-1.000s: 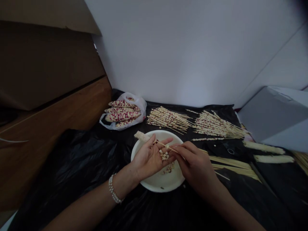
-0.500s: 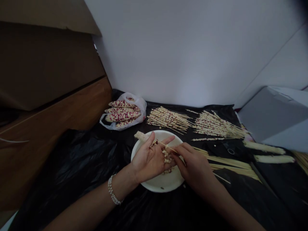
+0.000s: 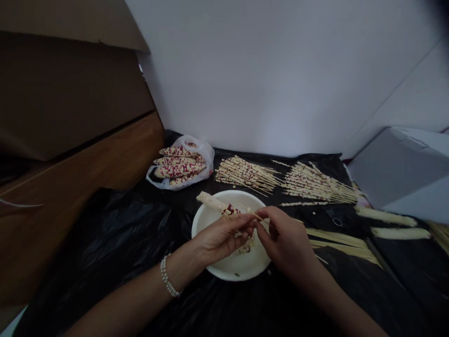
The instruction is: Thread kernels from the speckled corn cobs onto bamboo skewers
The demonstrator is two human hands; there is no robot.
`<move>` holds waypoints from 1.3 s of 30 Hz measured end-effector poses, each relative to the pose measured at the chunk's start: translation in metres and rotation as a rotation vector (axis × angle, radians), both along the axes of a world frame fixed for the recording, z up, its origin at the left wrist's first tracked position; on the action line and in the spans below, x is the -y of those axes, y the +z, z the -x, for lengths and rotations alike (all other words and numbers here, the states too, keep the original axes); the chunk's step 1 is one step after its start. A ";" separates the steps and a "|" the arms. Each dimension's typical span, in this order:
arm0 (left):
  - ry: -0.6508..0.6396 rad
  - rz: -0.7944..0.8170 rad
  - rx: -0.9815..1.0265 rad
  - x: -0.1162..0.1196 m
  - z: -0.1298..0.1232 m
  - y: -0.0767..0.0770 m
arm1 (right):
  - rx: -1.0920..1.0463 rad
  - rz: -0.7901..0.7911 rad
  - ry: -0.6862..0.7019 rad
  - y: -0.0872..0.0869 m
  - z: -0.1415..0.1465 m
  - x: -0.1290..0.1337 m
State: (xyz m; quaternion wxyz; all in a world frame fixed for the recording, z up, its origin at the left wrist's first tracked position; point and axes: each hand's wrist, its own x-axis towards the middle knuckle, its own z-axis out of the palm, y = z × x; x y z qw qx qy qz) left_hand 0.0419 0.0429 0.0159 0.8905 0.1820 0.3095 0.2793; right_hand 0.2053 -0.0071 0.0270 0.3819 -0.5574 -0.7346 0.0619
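Over the white bowl (image 3: 242, 274), my right hand (image 3: 289, 241) pinches a thin wooden skewer (image 3: 259, 217) that points up and to the left. A pale corn kernel (image 3: 249, 209) appears to be on the skewer near its tip. My left hand (image 3: 220, 241) is curled, its fingertips meeting the skewer beside the right fingers. Corn kernels (image 3: 238, 234) show between the left fingers; how many are in the palm is hidden. Behind that hand a partly stripped corn cob (image 3: 212, 202) rests in the bowl, with dark red kernels left on it. Loose kernels (image 3: 247, 247) lie in the bowl.
A plastic bag (image 3: 208, 157) of speckled corn cobs stands back left. Two piles of kernel-threaded skewers (image 3: 242, 173) (image 3: 308, 182) lie behind the bowl. Bare skewers (image 3: 340, 241) and two stripped cobs (image 3: 386, 216) are on the right. Black plastic sheeting (image 3: 133, 234) covers the surface.
My left hand has gone from an open palm holding kernels to curled fingers that reach the skewer. My right hand and the skewer have shifted slightly right.
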 end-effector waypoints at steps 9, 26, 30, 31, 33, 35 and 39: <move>-0.017 -0.097 -0.044 -0.001 0.000 -0.008 | -0.010 -0.024 -0.018 -0.001 0.002 0.002; 0.307 0.024 -0.007 -0.021 0.014 0.026 | 0.214 0.097 0.008 0.010 0.002 0.009; 0.323 0.030 0.023 -0.021 0.013 0.024 | 0.255 0.114 0.018 0.006 0.005 0.010; 0.320 0.030 0.032 -0.022 0.013 0.023 | 0.251 0.107 0.025 0.005 0.006 0.010; 0.314 0.031 0.052 -0.022 0.013 0.022 | 0.253 0.096 0.034 0.004 0.007 0.010; 0.308 0.033 0.064 -0.022 0.013 0.022 | 0.252 0.109 0.047 0.002 0.007 0.010; 0.315 0.028 0.043 -0.021 0.012 0.024 | 0.248 0.162 0.064 0.002 0.007 0.009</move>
